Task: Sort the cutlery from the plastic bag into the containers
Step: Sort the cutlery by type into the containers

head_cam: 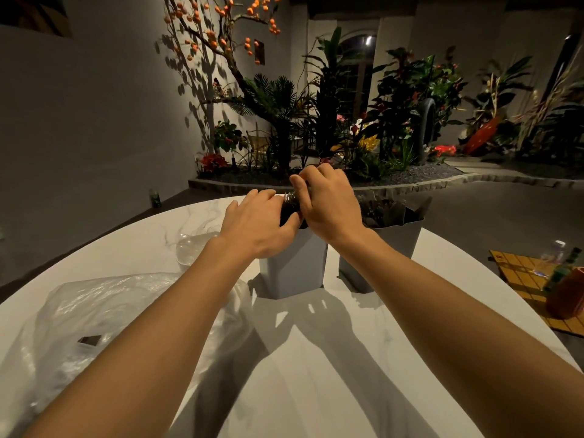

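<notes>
Holding over the light container's [294, 263] mouth: dark cutlery bundle [292, 205]. Left hand [256, 226] curled round its near side; right hand [328, 203] pinching it from above. Just right of the light container: dark container [392, 241], already stocked with dark cutlery. Left of it and nearer: bag [104, 311], slumped flat on the table [316, 374], one small dark piece [90, 339] inside, kind unclear. Judged status: late stage; this bundle and perhaps that piece remain.

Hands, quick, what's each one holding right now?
Left hand: grips the dark cutlery bundle over the light grey container.
Right hand: grips the same bundle.
</notes>
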The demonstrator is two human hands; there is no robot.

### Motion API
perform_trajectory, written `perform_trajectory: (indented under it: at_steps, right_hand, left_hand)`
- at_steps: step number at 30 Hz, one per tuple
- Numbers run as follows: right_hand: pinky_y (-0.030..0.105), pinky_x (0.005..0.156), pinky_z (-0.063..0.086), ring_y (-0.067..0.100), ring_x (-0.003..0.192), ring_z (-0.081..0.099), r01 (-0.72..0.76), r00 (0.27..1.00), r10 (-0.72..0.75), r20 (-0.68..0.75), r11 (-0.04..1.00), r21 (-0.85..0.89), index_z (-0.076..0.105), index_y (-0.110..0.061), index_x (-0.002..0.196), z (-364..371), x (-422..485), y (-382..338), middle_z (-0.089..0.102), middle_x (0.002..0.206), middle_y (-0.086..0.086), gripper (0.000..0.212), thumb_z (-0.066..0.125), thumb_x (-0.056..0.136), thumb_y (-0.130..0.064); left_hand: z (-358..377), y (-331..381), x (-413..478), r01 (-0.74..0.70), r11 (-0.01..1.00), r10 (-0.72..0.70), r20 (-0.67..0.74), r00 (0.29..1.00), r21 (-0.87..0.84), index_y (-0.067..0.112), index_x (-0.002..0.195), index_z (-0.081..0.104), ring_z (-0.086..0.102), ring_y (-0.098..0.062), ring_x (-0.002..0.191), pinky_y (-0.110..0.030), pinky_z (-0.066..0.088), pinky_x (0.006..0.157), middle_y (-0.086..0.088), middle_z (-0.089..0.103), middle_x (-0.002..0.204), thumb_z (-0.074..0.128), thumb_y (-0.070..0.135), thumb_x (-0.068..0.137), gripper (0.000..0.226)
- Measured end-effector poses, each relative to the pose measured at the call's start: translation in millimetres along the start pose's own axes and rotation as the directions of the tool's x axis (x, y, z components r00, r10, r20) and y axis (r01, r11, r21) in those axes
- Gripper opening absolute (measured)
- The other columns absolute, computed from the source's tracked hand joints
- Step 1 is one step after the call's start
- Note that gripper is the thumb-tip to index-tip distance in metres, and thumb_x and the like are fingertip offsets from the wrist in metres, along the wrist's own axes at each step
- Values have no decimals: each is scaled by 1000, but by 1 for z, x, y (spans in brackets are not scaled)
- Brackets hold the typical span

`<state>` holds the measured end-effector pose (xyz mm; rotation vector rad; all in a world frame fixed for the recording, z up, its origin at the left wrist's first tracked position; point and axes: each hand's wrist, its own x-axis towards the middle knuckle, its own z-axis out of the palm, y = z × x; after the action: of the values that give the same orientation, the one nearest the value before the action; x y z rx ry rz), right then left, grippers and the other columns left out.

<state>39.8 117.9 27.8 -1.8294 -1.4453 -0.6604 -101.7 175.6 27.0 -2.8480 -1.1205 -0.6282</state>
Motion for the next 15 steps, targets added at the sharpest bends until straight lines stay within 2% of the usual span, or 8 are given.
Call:
perform_trajectory:
  at_steps: [2, 5, 8, 9, 11, 13, 15]
  right_hand:
    - [45, 84, 45, 31, 111, 47, -60, 988, 66, 143, 997, -48, 57, -21, 125, 4, -1, -4, 54, 120, 7, 40, 29, 108, -45]
    - [54, 98, 39, 35, 131, 36, -164, 891, 192, 410, 981, -102, 46, -30, 141, 10, -2, -7, 46, 141, 6, 44, 24, 107, -47]
    - [59, 105, 32, 38, 136, 30, -212, 843, 255, 474, 967, -144, 43, -32, 144, 8, 2, -9, 40, 146, 9, 47, 24, 106, -51]
    - [58, 106, 32, 38, 136, 31, -219, 857, 264, 443, 964, -151, 44, -30, 143, 7, 2, -9, 41, 145, 9, 47, 25, 105, -51]
    - [52, 101, 38, 35, 129, 36, -187, 942, 219, 254, 972, -144, 53, -22, 132, 4, -2, -11, 47, 137, 9, 43, 30, 106, -47]
    - [47, 88, 43, 31, 118, 42, -144, 987, 148, 60, 987, -66, 59, -16, 120, 1, -9, -17, 52, 125, 9, 35, 38, 105, -39]
    - [42, 77, 43, 29, 105, 45, -80, 996, 80, -25, 997, 2, 61, -13, 111, -2, -16, -27, 53, 113, 9, 22, 49, 100, -27]
  left_hand:
    - [3, -2, -2, 1, 1000, -1, 13, 1000, -19, 25, 138, 51, 45, -22, 130, -55, 41, 104, 2, 53, 141, 35, 53, 102, 48]
    - [5, -5, -6, 2, 998, -1, 22, 1000, -63, 26, 142, 45, 46, -21, 131, -56, 42, 104, 4, 52, 143, 37, 47, 102, 45]
    - [2, -7, -7, 34, 997, -27, 98, 995, -75, 23, 157, 29, 35, -22, 145, -59, 35, 113, 3, 38, 159, 42, 50, 102, 63]
    - [0, -7, -8, 43, 995, -33, 117, 993, -88, 22, 161, 22, 32, -23, 148, -59, 33, 114, 2, 34, 162, 44, 53, 101, 71]
    - [-4, -7, -13, 47, 987, -35, 79, 996, -152, 19, 161, 21, 36, -25, 145, -55, 37, 113, -1, 35, 161, 50, 54, 99, 77]
    - [-9, -13, -20, 13, 973, -33, -83, 996, -232, 19, 152, 40, 50, -25, 130, -47, 48, 102, -3, 47, 146, 58, 47, 97, 64]
    - [-17, -23, -29, -31, 969, -31, -245, 969, -244, 20, 127, 61, 56, -21, 109, -39, 51, 86, -1, 55, 121, 62, 36, 94, 37]
